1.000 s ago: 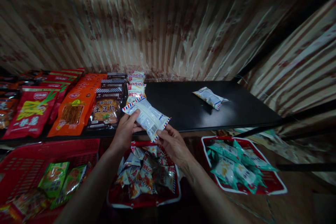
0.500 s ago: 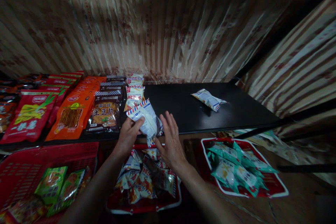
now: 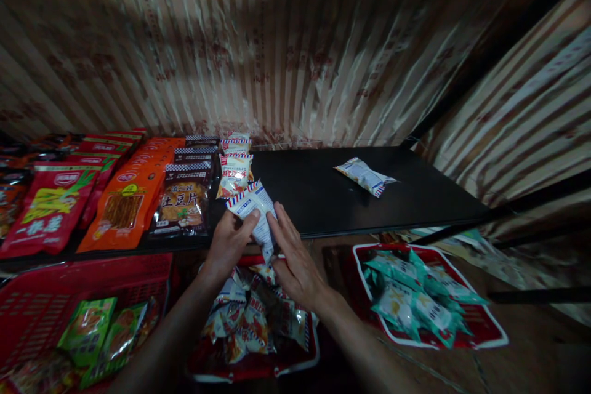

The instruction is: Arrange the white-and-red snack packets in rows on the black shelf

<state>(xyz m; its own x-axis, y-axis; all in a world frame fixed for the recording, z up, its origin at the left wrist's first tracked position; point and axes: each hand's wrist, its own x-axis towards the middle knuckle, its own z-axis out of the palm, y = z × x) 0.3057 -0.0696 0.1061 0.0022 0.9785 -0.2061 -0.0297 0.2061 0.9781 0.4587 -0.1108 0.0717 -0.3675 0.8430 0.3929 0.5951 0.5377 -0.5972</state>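
A small white snack packet (image 3: pixel 258 206) with a red-and-blue striped edge is tilted over the shelf's front edge, its printed back toward me. My left hand (image 3: pixel 231 239) is closed on its left side, with the thumb on top. My right hand (image 3: pixel 295 261) lies along the packet's right side, fingers stretched and close together, touching it. Just behind, matching packets (image 3: pixel 235 175) stand in a row on the black shelf (image 3: pixel 309 197). Below my hands, a red basket (image 3: pixel 240 374) holds several more of these packets.
One similar packet (image 3: pixel 364 176) lies farther right on the shelf. Brown potato-chip bags (image 3: pixel 182 200), orange bags (image 3: pixel 122 209) and red bags (image 3: pixel 58 209) stand at left. A red basket (image 3: pixel 494 326) with teal packets is at right; another basket (image 3: pixel 129 277) holds green packets.
My right hand has moved slightly left, its fingers now against the packet's side. The packet has turned a little and sits slightly lower, still in my left hand.
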